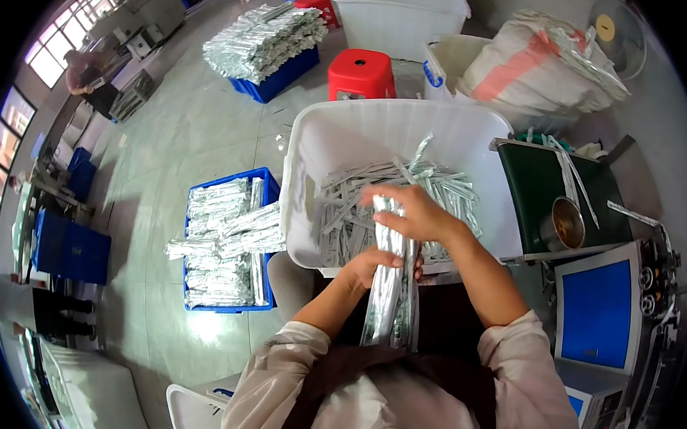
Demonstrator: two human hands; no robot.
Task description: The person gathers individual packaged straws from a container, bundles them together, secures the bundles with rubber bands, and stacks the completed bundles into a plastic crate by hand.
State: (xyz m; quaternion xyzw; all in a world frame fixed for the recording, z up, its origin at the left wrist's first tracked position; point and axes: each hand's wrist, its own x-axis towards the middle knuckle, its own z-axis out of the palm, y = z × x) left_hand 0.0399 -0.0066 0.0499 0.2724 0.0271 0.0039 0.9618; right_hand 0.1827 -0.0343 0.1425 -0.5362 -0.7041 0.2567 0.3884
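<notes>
A bundle of long silver foil packets point(389, 310) stands upright over my lap. My left hand point(376, 267) is wrapped round its middle. At the bundle's top end, my right hand point(413, 212) bends over it with the fingers touching the packet ends; some fingers are blurred, and whether they grip is unclear. Just beyond my hands is a large white tub point(301, 212), with many loose silver packets point(352, 192) lying crisscross on its bottom.
To the left, a blue crate point(187, 268) holds stacked packets, some jutting over its side. Another loaded blue crate point(269, 86) and a red stool point(361, 72) stand ahead. At right are a green conveyor belt point(539, 186) with a metal bowl point(562, 226), and a woven sack point(534, 65). Two people are far left.
</notes>
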